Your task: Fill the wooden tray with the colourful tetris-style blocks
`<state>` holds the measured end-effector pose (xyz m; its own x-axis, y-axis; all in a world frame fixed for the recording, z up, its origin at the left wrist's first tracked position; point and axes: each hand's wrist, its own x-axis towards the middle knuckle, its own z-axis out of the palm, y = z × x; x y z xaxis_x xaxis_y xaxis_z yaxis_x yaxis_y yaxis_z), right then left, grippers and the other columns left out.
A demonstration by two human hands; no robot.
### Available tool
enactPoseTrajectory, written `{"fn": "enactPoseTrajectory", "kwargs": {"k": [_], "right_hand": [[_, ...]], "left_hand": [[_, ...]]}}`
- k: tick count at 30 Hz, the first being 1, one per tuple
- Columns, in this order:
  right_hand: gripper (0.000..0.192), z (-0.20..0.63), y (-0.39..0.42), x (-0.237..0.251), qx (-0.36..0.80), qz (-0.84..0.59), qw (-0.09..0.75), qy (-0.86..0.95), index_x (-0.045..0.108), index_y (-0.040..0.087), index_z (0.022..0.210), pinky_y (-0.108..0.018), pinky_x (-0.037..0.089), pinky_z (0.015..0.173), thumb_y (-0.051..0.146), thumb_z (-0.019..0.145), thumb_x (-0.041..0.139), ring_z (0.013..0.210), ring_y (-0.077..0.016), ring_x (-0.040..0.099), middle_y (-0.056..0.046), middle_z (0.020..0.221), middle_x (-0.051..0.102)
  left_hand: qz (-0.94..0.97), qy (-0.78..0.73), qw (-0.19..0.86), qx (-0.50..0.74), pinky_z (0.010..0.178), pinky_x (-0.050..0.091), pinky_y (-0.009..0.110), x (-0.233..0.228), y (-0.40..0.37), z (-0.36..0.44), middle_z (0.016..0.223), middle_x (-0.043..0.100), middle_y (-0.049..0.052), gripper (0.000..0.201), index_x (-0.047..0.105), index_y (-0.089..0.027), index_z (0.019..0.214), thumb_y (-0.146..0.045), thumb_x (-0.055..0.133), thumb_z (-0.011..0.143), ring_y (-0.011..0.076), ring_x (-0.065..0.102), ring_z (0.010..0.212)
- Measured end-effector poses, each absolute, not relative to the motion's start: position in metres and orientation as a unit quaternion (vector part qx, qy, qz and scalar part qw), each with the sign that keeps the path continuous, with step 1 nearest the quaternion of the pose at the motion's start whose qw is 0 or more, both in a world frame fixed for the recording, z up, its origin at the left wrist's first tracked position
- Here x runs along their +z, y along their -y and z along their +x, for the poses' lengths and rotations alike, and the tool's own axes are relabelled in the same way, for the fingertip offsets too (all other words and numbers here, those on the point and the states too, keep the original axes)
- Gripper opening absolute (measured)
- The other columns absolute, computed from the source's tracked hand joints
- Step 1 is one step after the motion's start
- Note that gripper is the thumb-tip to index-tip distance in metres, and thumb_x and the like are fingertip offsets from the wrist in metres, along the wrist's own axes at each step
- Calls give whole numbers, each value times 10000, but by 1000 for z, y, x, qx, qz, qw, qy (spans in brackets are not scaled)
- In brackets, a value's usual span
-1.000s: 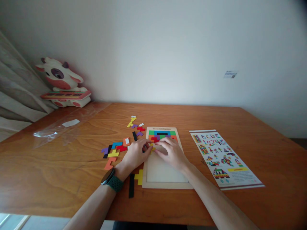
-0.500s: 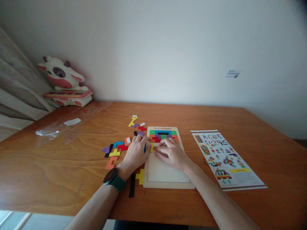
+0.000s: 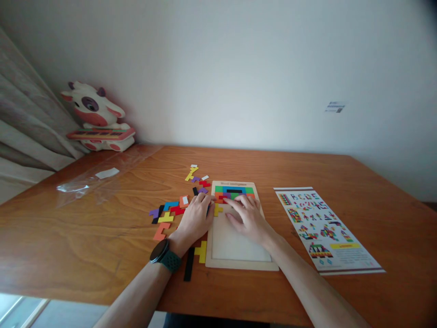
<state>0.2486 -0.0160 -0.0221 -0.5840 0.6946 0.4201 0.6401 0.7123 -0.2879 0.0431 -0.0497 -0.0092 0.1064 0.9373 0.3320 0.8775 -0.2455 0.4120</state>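
A wooden puzzle board (image 3: pixel 242 265) lies flat on the table, its upper part filled with coloured pieces. My left hand (image 3: pixel 195 217), with a dark watch at its wrist, rests over the board's left edge. Its fingers are curled, and a blue puzzle piece (image 3: pixel 208 209) shows between thumb and fingers, mostly hidden. My right hand (image 3: pixel 251 218) is over the board with fingers apart and nothing in them; its index fingertip is at a red puzzle piece (image 3: pixel 222 199) in the filled rows. Just below, a yellow puzzle piece (image 3: pixel 217 210) lies on the board between my hands.
Several loose pieces lie left of the board, among them an orange one (image 3: pixel 161 231) and a long black bar (image 3: pixel 189 265). A printed pattern sheet (image 3: pixel 329 232) lies to the right. Farther left are a clear plastic bag (image 3: pixel 82 182) and a cow-shaped toy keyboard (image 3: pixel 102 134).
My right fingers have moved off the yellow piece and up toward the filled rows, spreading apart. The left hand keeps its place at the board's edge. The whole view has shifted slightly.
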Motion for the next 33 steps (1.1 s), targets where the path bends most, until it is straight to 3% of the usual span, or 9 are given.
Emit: {"fn": "enactPoseTrajectory", "kwargs": {"k": [5, 12, 17, 21, 31, 33], "right_hand": [[279, 249, 16, -17, 65, -349, 258, 898, 725, 347, 1200, -446, 394, 889, 280, 958, 603, 961, -251, 551, -74, 1007, 601], [321, 248, 18, -17, 65, -359, 231, 902, 689, 333, 1262, -455, 396, 872, 304, 952, 613, 980, -271, 544, -86, 1035, 591], [323, 249, 14, -23, 80, -374, 299, 874, 645, 225, 1266, -450, 413, 912, 259, 949, 593, 1024, -272, 574, -95, 1052, 616], [239, 250, 11, -22, 105, -373, 360, 849, 641, 229, 1185, -424, 421, 912, 213, 966, 548, 1025, -251, 595, -71, 1026, 632], [195, 253, 8, -22, 123, -362, 414, 826, 640, 241, 1118, -418, 425, 873, 199, 961, 533, 975, -245, 595, -62, 1004, 645], [194, 253, 7, -22, 123, -360, 415, 827, 641, 243, 1115, -421, 428, 873, 201, 958, 534, 964, -244, 598, -62, 1003, 644]], "left_hand": [[744, -617, 46, 252, 903, 531, 415, -6, 52, 44, 1081, 640, 89, 202, 615, -214, 1097, -277, 609, 905, 275, 633, 1016], [745, -617, 48, 250, 885, 535, 421, -10, 51, 43, 1065, 645, 104, 188, 632, -184, 1099, -252, 544, 947, 270, 632, 985], [738, -597, 56, 311, 848, 539, 377, -4, 49, 41, 1021, 654, 91, 216, 658, -192, 1033, -305, 478, 997, 228, 638, 923], [717, -590, 76, 363, 778, 543, 314, 19, 58, 20, 997, 665, 78, 272, 672, -195, 1062, -349, 457, 999, 183, 645, 840], [637, -735, 12, 230, 649, 550, 290, 35, 150, -84, 918, 716, 63, 400, 690, -210, 1043, -554, 532, 915, 208, 688, 788], [651, -727, 11, 218, 709, 570, 302, 30, 158, -85, 989, 731, 68, 373, 677, -216, 1083, -517, 512, 937, 212, 703, 848]]}}
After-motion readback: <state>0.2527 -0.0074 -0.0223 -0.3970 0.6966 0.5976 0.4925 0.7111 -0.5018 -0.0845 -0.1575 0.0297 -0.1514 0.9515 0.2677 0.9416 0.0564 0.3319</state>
